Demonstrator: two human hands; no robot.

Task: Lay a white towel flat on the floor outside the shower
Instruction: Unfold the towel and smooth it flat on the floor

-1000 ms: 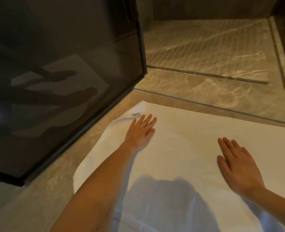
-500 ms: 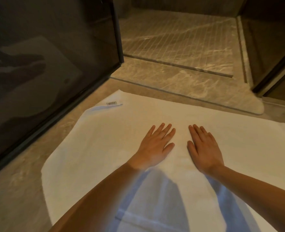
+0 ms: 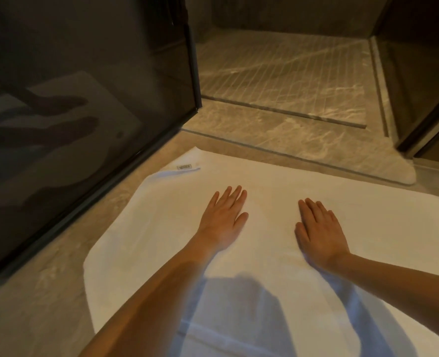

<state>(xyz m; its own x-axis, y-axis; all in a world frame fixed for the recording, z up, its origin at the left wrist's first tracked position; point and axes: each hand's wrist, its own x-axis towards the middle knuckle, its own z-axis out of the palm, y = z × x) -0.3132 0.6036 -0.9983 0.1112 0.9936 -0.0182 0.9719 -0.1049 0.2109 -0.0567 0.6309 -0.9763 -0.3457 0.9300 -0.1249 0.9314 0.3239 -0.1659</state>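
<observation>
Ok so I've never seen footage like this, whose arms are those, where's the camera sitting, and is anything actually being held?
There is no machine here: those are a person's own bare arms. The camera is worn on their head and looks forward and down, so you see roughly what they see. A white towel lies spread on the stone floor just outside the shower. The grooved shower floor shows at the top. The dark glass panel on the left reflects the arms. The left hand and right hand lie palm down on the towel, fingers straight. Nothing is held; both hands only rest flat on the cloth. A small label sits near the towel's far left corner.
</observation>
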